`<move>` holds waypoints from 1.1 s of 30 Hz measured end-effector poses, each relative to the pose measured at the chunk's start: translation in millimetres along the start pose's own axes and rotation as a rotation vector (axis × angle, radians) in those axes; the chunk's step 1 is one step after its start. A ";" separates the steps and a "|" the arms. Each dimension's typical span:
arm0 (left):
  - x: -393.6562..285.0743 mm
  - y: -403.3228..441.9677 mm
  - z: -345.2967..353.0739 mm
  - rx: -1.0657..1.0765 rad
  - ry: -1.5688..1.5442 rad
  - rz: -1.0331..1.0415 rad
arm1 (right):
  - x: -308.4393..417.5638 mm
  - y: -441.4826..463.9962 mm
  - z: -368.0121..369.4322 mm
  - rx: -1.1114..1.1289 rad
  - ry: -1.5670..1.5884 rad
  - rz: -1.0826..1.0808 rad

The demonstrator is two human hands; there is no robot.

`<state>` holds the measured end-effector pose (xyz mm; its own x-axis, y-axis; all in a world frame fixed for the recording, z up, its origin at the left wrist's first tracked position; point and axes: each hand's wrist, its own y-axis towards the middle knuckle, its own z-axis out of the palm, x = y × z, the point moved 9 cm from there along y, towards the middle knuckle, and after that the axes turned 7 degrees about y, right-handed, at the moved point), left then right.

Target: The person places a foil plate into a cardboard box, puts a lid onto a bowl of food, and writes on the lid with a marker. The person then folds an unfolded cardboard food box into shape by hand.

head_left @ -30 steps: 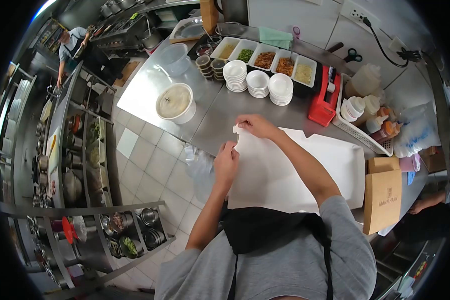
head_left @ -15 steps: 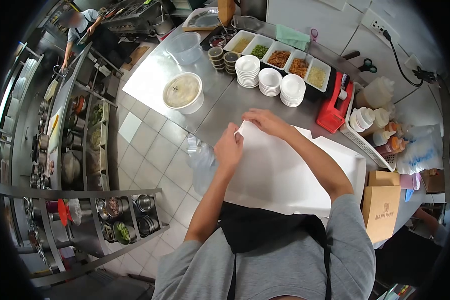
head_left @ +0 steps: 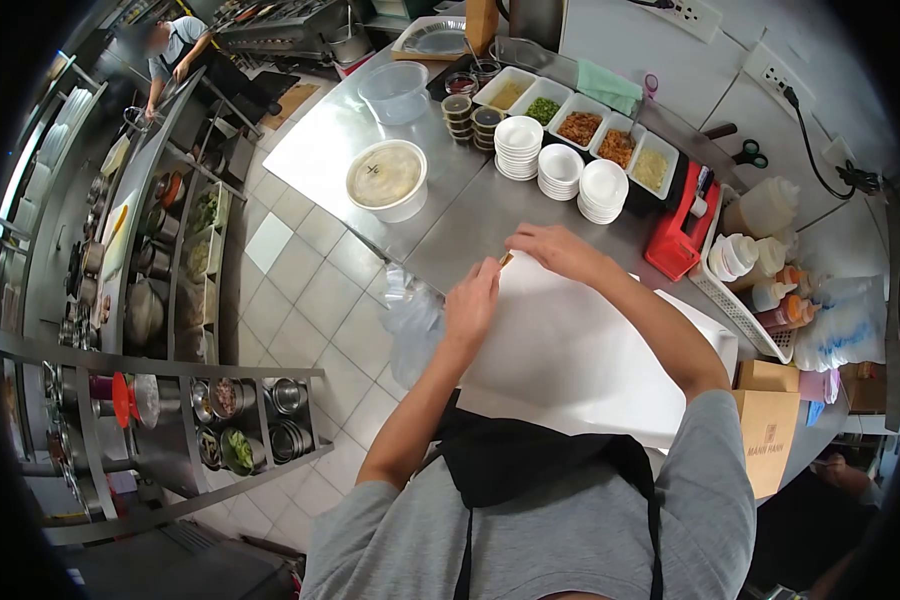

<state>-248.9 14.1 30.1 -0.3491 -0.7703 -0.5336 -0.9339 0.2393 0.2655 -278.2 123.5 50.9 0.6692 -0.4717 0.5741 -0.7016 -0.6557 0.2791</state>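
Observation:
A large white cardboard box (head_left: 580, 345), partly folded, lies in front of my body on the steel counter. My left hand (head_left: 473, 297) is closed at its far left corner, fingertips pinching the card. Just to the right, my right hand (head_left: 558, 250) grips the far edge beside that same corner, its fingers bent over the card. Between the two hands a small brown spot shows at the corner. The near side of the box is partly covered by my black apron, and my right forearm crosses over its right part.
White dish stacks (head_left: 560, 170), topping trays (head_left: 580, 128) and a lidded tub (head_left: 387, 180) stand beyond the box. On the right are a red tape dispenser (head_left: 682, 225), a bottle basket (head_left: 745, 285) and a brown carton (head_left: 767, 440). A plastic bag (head_left: 415, 325) hangs at left. Another person (head_left: 185, 60) works far left.
The view has shifted slightly, so the counter items appear a little further right. Both hands stay at the box corner, where a small brown spot now shows between them.

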 end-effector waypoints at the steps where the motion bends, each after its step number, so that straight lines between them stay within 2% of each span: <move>1: 1.0 -0.2 -0.1 0.001 -0.036 -0.011 | 5.9 0.7 3.4 0.063 -0.095 -0.005; 7: -1.9 0.5 -3.6 0.103 -0.175 -0.100 | 38.4 4.3 26.4 0.316 -0.562 -0.120; 10: 0.3 4.6 -7.4 0.147 -0.212 -0.155 | 43.3 10.7 14.9 0.284 -0.474 -0.129; 13: 11.2 4.4 -17.3 0.165 -0.258 -0.207 | 26.2 15.1 -13.9 0.104 -0.291 0.016; 16: 33.7 -13.3 -27.5 0.151 -0.276 -0.222 | -4.0 9.9 -34.0 -0.128 -0.283 0.175; 19: 69.2 -53.0 -28.9 0.154 -0.286 -0.261 | 19.8 -4.3 -46.3 -0.507 -0.379 0.076; 20: 73.1 -68.6 -29.5 0.145 -0.344 -0.292 | 22.3 -7.6 -30.2 -0.465 -0.330 0.096; 22: 78.2 -100.8 -24.6 0.114 -0.492 -0.370 | 34.5 -0.6 19.9 -0.191 -0.180 0.034; 24: 81.1 -120.5 -11.3 0.048 -0.674 -0.456 | 68.7 4.4 51.0 -0.210 -0.227 -0.166; 27: 94.8 -131.7 -4.7 -0.102 -0.701 -0.512 | 68.3 17.2 86.9 -0.054 -0.058 -0.133; 28: 98.4 -133.0 -1.8 -0.097 -0.690 -0.526 | 63.5 19.1 92.1 -0.016 -0.100 -0.122; 30: 104.7 -130.1 3.7 -0.089 -0.676 -0.553 | 57.5 20.5 91.9 -0.008 -0.066 -0.116; 33: 110.2 -132.9 -0.8 -0.230 -0.861 -0.583 | 54.9 18.8 82.6 -0.054 0.004 -0.112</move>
<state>-163.1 -103.0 -63.4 0.1266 -0.0305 -0.9915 -0.9689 -0.2179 -0.1170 -234.4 36.6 24.1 0.7430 -0.3949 0.5405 -0.6349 -0.6714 0.3823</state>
